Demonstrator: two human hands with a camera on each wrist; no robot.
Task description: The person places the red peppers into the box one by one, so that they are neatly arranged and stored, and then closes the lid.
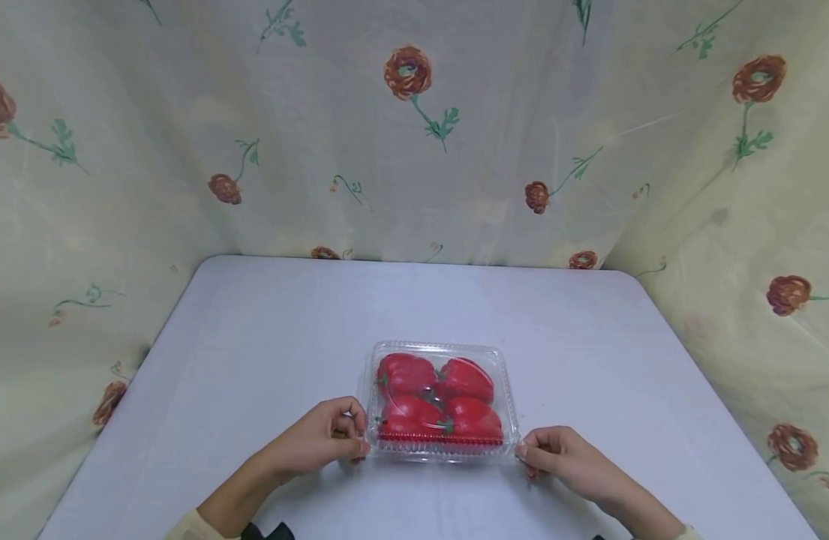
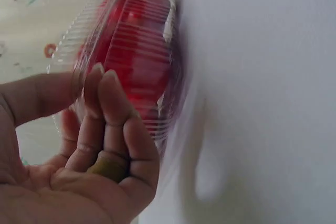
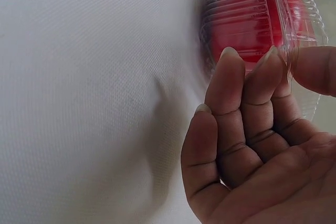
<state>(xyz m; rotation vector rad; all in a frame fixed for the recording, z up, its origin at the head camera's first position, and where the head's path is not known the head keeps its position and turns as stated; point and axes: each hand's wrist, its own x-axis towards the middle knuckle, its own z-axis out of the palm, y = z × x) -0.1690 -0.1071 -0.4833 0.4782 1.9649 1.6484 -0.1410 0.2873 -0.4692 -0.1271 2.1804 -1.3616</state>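
A clear plastic clamshell box with a ribbed edge lies on the table, its lid down. Inside it several red bell peppers with green stems show through the plastic. At the box's near left corner my left hand pinches the rim between thumb and fingers. My right hand pinches the near right corner the same way. The left wrist view has the thumb and curled fingertips on the rim. In the right wrist view the right fingertips meet the thumb at the rim.
The box stands on a white table with rounded far corners. A pale curtain printed with brown-red flowers hangs behind the table and along both sides.
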